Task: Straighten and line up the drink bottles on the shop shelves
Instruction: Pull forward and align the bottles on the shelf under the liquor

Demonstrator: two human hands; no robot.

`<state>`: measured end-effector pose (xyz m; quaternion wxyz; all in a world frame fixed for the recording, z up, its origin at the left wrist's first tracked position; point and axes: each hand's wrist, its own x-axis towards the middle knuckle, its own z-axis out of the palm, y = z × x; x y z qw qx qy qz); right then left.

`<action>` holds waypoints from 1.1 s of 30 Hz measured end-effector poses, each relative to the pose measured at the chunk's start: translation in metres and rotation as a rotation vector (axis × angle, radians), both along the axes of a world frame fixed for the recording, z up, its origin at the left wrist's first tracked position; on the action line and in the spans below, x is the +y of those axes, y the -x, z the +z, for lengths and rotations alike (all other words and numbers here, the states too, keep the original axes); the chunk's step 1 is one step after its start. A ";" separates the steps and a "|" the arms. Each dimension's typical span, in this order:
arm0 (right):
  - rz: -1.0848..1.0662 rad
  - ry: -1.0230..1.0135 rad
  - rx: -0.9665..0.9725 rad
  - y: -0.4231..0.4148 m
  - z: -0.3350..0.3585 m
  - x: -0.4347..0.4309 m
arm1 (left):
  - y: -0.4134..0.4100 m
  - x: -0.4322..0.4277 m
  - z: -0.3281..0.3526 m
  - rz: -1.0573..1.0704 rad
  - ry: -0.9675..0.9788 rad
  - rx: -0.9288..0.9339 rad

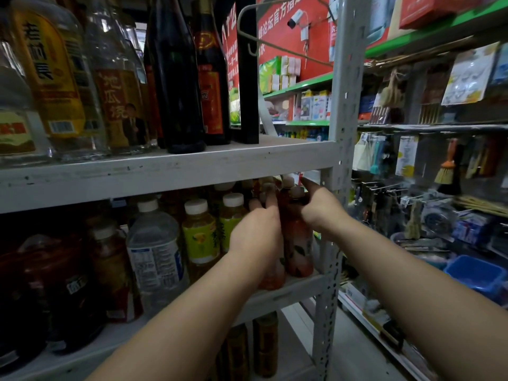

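Orange-red tea bottles (pixel 298 243) with white caps stand in a row at the right end of the middle shelf (pixel 288 294). My left hand (pixel 258 229) reaches in on their left side, fingers stretched along a bottle that it mostly hides. My right hand (pixel 319 204) is on the row's right side, curled round the neck of the front bottle, thumb pointing up. To the left stand yellow-green labelled tea bottles (pixel 200 237) and a clear water bottle (pixel 156 254).
The upper shelf (pixel 165 169) carries tall glass liquor bottles (pixel 55 78) and dark bottles (pixel 178 78). A perforated grey upright post (pixel 332 243) stands right beside the row. Dark red bottles (pixel 63 292) are at the left. Cans (pixel 265 345) stand below. An aisle with hanging goods lies right.
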<state>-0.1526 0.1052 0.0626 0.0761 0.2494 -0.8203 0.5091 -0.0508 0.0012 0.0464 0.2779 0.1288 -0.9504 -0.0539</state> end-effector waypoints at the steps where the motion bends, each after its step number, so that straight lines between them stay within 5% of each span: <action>1: 0.015 0.000 -0.014 -0.001 0.001 0.001 | 0.001 0.001 0.002 0.006 -0.008 -0.007; 6: 0.094 0.098 -0.068 -0.005 -0.001 0.001 | 0.001 0.001 0.007 0.012 -0.075 -0.063; 11: -0.123 -0.232 0.142 -0.009 -0.003 0.000 | 0.008 0.001 0.015 0.007 -0.111 -0.147; 16: -0.195 -0.371 0.137 -0.014 0.005 -0.001 | 0.010 0.003 0.022 -0.028 -0.048 -0.170; 24: -0.006 -0.136 0.002 -0.008 0.007 0.007 | 0.005 0.004 0.032 0.012 -0.021 -0.073; 33: -0.135 -0.246 0.206 -0.011 -0.003 0.002 | 0.003 0.002 0.039 -0.029 -0.033 -0.252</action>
